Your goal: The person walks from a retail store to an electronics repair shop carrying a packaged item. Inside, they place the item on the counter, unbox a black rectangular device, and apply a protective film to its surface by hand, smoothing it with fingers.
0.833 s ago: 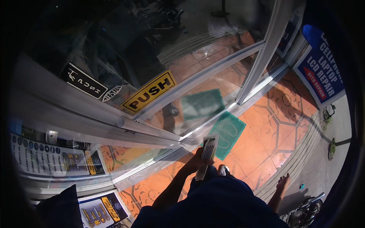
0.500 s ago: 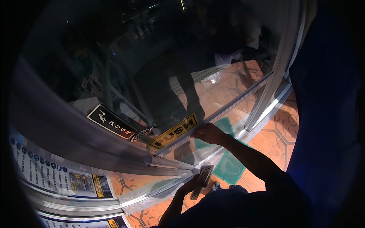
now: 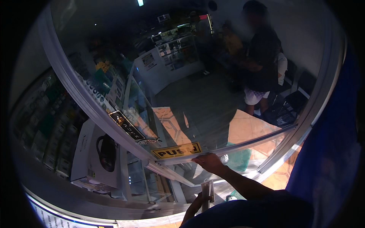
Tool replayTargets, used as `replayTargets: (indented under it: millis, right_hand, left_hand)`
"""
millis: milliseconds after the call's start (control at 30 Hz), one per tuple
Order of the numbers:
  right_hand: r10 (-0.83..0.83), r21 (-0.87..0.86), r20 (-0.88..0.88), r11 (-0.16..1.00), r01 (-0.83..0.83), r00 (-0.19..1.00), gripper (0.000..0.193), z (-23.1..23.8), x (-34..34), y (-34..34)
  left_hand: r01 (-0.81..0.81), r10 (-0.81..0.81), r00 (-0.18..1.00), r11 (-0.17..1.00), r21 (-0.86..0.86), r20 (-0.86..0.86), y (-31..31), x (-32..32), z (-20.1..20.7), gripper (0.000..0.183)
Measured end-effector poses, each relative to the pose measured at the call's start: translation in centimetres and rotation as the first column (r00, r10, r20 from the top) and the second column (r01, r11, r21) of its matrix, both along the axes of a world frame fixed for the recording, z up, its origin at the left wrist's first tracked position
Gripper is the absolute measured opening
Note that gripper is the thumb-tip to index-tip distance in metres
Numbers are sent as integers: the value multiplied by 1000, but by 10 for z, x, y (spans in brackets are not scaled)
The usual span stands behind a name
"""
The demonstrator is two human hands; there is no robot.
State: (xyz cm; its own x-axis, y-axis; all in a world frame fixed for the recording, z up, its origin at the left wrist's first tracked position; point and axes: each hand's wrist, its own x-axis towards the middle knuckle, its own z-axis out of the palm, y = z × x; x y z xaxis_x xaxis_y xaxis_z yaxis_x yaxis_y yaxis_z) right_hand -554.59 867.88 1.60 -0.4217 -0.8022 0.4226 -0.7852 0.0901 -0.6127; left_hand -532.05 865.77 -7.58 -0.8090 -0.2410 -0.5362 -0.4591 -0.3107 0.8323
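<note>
Glazed door [image 3: 86, 95], pale-framed. Crossbar [image 3: 253, 141], pale. Sign [image 3: 175, 151], yellow, just above crossbar. Right hand [image 3: 210, 162]: touching crossbar; cannot tell how far closed. Left hand [image 3: 196, 204]: holding slim flat pack [image 3: 206, 193], near torso.

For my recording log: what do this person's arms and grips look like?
The right grip and left grip are ungloved hands. The right forearm is bare, with no watch visible; a dark blue sleeve, no markings visible, sits above it. Any left sleeve cannot be made out.
</note>
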Motion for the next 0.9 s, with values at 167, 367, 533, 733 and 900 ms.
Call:
replayTargets:
  millis: [167, 367, 533, 733, 900]
  right_hand:
    - [-32, -37, 108, 999, 36, 994, 34, 10, -52, -49]
    - [-156, -63, 167, 984, 169, 974, 28, 1, -135, -81]
    - [-223, -18, 224, 972, 233, 949, 21, 20, -177, -102]
    - [-524, 62, 263, 847, 528, 810, 14, 25, -249, -131]
    - [-727, 299, -43, 645, 704, 685, 15, 28, -283, -190]
  left_hand:
    - [-179, 174, 984, 978, 103, 47, -38, -36, 45, 74]
    - [-367, 376, 927, 894, 256, 15, -141, -84, -24, 64]
    - [-384, 443, 892, 847, 368, -88, -248, -120, -27, 66]
    - [-229, 295, 940, 917, 325, -171, -394, -212, 14, 63]
    - [-115, 190, 955, 945, 306, -228, -509, -289, 38, 67]
